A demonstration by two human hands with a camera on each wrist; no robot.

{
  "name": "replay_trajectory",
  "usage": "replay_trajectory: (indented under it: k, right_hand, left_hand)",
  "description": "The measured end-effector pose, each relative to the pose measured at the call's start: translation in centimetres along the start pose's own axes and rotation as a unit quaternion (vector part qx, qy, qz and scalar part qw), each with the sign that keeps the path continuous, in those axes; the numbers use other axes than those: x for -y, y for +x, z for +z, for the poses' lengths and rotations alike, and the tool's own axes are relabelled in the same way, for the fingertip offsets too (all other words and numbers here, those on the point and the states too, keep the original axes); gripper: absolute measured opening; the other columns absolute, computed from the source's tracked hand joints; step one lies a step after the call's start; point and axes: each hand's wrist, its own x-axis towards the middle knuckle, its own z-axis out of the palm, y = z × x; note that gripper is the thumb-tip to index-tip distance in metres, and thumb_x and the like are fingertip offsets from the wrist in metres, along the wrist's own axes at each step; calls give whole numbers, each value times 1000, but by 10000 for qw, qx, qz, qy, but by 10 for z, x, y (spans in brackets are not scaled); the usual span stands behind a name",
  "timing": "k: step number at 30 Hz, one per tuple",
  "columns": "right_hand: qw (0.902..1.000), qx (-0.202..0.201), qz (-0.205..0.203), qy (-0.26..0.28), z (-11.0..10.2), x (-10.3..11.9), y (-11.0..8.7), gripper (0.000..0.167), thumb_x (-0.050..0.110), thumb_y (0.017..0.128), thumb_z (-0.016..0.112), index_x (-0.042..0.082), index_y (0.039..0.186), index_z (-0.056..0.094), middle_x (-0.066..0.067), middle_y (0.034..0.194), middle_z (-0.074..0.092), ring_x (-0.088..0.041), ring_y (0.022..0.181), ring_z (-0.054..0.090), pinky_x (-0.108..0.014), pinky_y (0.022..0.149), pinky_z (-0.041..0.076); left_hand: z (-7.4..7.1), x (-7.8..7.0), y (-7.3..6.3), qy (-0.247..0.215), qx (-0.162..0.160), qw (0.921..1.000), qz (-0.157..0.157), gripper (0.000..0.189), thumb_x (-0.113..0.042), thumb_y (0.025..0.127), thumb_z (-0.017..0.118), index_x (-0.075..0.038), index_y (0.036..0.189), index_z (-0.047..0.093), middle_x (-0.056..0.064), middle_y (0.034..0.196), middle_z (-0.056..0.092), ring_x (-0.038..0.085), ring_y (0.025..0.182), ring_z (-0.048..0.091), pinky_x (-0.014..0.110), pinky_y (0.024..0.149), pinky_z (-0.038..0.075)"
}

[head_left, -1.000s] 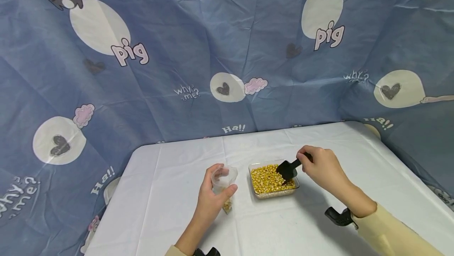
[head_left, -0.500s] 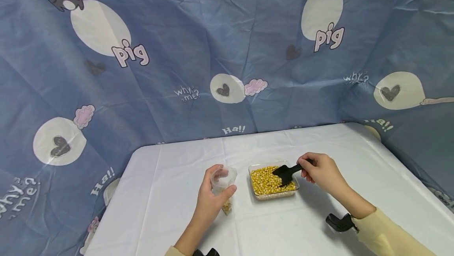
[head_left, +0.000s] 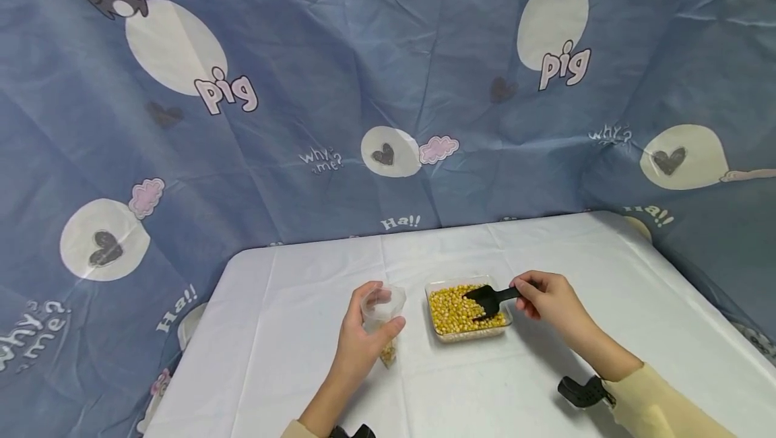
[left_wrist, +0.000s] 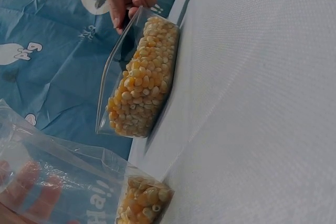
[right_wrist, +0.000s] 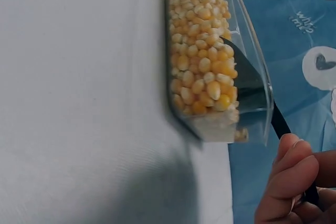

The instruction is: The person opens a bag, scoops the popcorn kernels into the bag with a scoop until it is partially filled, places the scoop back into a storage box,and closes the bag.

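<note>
White cloth (head_left: 309, 323); yellow-and-cream corn (head_left: 447, 310) in clear container (head_left: 473, 336), black scoop (head_left: 488, 300) inside

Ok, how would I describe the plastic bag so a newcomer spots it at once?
On the white-draped table, find the clear rectangular container filled with yellow corn kernels. Just left of it in the head view is the plastic bag, mouth open. Unlike the rigid container, it is creased, see-through film with kernels only at its bottom.

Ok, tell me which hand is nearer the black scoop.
Right: the right hand grips the black scoop by its handle; the left hand holds a clear bag across the container.
</note>
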Motion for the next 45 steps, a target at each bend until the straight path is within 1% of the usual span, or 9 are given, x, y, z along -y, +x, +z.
replay_trajectory:
  k: [4, 8, 13, 17, 21, 27, 31, 38, 45]
  right_hand:
    - [9996, 40, 222, 197, 2, -8, -2, 27, 19, 105, 56, -7, 111, 63, -15, 73, 63, -18, 57, 56, -32, 52, 49]
    - [9993, 27, 222, 289, 4, -10, -2, 28, 19, 106, 55, -7, 113, 62, -14, 73, 63, -21, 57, 57, -33, 51, 48]
    - [9985, -28, 288, 457, 5, -11, 0, 29, 18, 106, 54, -9, 116, 61, -11, 72, 64, -16, 57, 56, -31, 52, 48]
    - [9969, 30, 373, 689, 5, -14, 0, 31, 17, 106, 53, -11, 117, 59, -10, 72, 63, -13, 56, 55, -29, 51, 48]
    - [9957, 83, 399, 834, 5, -18, -1, 31, 17, 107, 53, -11, 118, 58, -9, 73, 63, -13, 57, 54, -28, 51, 47]
    - [9952, 86, 379, 895, 6, -19, -3, 31, 17, 106, 53, -12, 117, 58, -8, 72, 62, -12, 58, 54, -27, 51, 46]
    - [9942, 58, 444, 981, 7, -18, -4, 29, 16, 106, 53, -11, 117, 58, -8, 72, 62, -12, 58, 54, -27, 52, 46]
    - [9926, 3, 498, 1105, 9, -21, -4, 29, 16, 106, 53, -10, 118, 58, -8, 72, 63, -12, 57, 55, -27, 51, 47]
    - [9901, -12, 497, 1316, 12, -25, -6, 27, 16, 107, 51, -9, 117, 57, -10, 74, 65, -13, 57, 55, -28, 53, 49]
  left_hand:
    - [0, 2, -1, 25, 54, 10000, -38, 63, -29, 87, 81, -29, 140, 47, -3, 129, 61, 17, 128, 49, 64, 110, 24]
    - [0, 3, -1, -28, 52, 10000, 47, 64, -28, 87, 81, -32, 140, 46, -2, 129, 60, 18, 127, 50, 64, 110, 23]
    - [-1, 3, 0, -72, 11, 9999, 106, 65, -26, 86, 82, -30, 141, 47, -2, 129, 61, 18, 126, 51, 63, 111, 23]
    - [0, 2, 0, -58, 15, 9999, 102, 65, -24, 86, 81, -29, 141, 46, -1, 129, 61, 18, 127, 50, 65, 111, 23]
    - [1, 1, 0, -70, 15, 9999, 123, 65, -24, 86, 82, -31, 140, 46, -1, 129, 61, 18, 128, 50, 65, 111, 22]
    - [1, 1, -1, -42, 2, 9999, 125, 66, -27, 86, 82, -29, 141, 46, -1, 128, 61, 18, 128, 50, 66, 110, 22]
    - [2, 2, -1, 9, -7, 9999, 102, 66, -27, 86, 82, -30, 141, 46, -2, 128, 61, 18, 129, 49, 67, 109, 23]
    - [2, 1, -2, 52, -24, 9999, 93, 66, -17, 87, 81, -33, 140, 45, -3, 129, 61, 18, 129, 49, 69, 106, 24]
    - [2, 1, -2, 67, -6, 9999, 85, 67, -24, 86, 82, -32, 140, 45, -2, 129, 61, 18, 129, 49, 68, 107, 24]
